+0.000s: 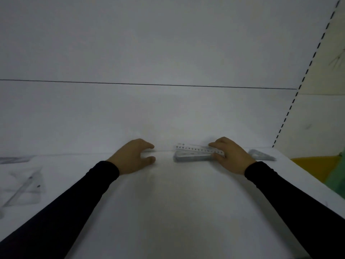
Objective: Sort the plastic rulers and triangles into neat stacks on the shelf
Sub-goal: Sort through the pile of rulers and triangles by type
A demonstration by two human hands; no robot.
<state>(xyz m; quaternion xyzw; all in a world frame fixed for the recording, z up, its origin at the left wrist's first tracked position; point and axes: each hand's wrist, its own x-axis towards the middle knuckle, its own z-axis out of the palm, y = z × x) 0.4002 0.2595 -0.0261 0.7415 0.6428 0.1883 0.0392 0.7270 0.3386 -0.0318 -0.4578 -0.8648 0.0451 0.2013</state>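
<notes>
A clear plastic ruler [194, 148] with printed numbers lies on top of a stack of clear rulers [192, 157] at the back of the white shelf [168, 202], against the wall. My right hand [230, 157] pinches the right end of that top ruler between thumb and fingers. To the left of the stack, apart from it, my left hand [135, 156] hovers with fingers and thumb loosely curved, holding nothing. A clear triangle [261, 155] lies just right of my right hand. More clear triangles [24, 187] lie blurred at the shelf's left.
A white back wall [168, 109] rises directly behind the stack. The shelf's right edge [317, 186] runs diagonally, with yellow and green surfaces [321, 169] beyond it. Another faint clear piece [15, 159] lies at the far left by the wall.
</notes>
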